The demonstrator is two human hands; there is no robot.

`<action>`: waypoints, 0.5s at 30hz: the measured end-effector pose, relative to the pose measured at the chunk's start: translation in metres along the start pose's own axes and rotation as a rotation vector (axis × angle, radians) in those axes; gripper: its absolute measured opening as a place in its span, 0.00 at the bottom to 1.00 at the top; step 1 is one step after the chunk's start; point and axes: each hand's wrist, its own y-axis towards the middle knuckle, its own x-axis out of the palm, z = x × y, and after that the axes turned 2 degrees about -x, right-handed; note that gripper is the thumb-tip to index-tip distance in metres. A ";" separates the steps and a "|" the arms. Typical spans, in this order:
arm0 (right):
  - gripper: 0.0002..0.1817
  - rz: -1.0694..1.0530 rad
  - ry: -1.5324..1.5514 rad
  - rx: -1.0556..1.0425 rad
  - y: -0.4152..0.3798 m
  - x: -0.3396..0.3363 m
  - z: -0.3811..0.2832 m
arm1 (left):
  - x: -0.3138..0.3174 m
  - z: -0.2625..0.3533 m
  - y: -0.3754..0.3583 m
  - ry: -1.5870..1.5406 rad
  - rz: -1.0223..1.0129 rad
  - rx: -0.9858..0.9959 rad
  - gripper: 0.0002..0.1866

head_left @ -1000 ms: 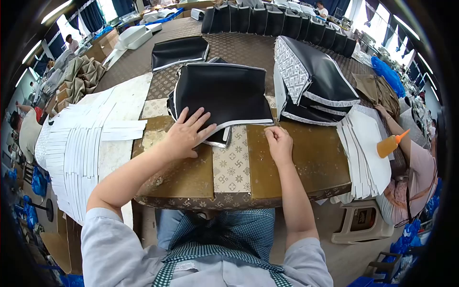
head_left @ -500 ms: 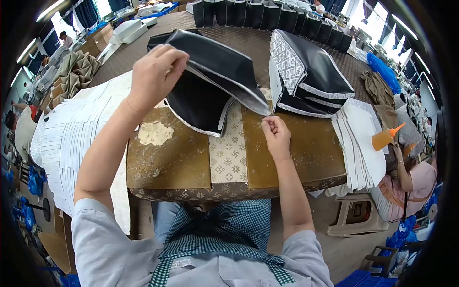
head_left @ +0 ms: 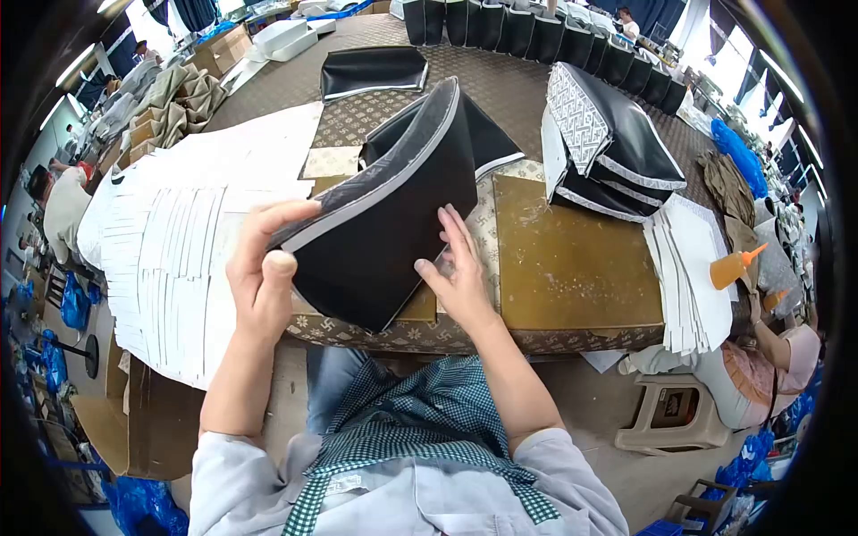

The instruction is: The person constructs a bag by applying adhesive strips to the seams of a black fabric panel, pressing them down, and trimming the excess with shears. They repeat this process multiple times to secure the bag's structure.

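Observation:
A black leather piece [head_left: 384, 223] with a grey-white edge is lifted off the table and stands tilted in front of me. My left hand [head_left: 264, 277] grips its left lower corner, thumb on the front and fingers behind. My right hand [head_left: 456, 268] presses flat with spread fingers against its right side. Behind it another black piece [head_left: 487, 134] lies flat on the table. The brown glue-stained work board [head_left: 563, 259] lies under and to the right of my hands.
White strips [head_left: 179, 250] fan out on the left. A stack of folded black-and-patterned pieces [head_left: 608, 147] sits at the right, white sheets [head_left: 693, 268] and an orange glue bottle [head_left: 733, 266] beyond. A row of black bags [head_left: 536, 36] lines the far table edge. A co-worker's arm [head_left: 778, 339] shows at right.
The black piece came up from lying flat, swung high to the left, and now hangs low in front of me. My right hand moved from its corner to its right side.

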 end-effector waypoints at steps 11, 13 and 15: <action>0.49 0.143 0.629 0.195 -0.008 0.038 -0.030 | -0.011 0.023 -0.034 0.137 0.021 0.393 0.12; 0.44 0.152 0.596 0.171 -0.010 0.054 -0.027 | -0.013 0.040 -0.040 0.098 0.064 0.408 0.12; 0.38 0.169 0.563 0.191 -0.016 0.072 -0.028 | -0.017 0.059 -0.032 0.132 0.046 0.357 0.17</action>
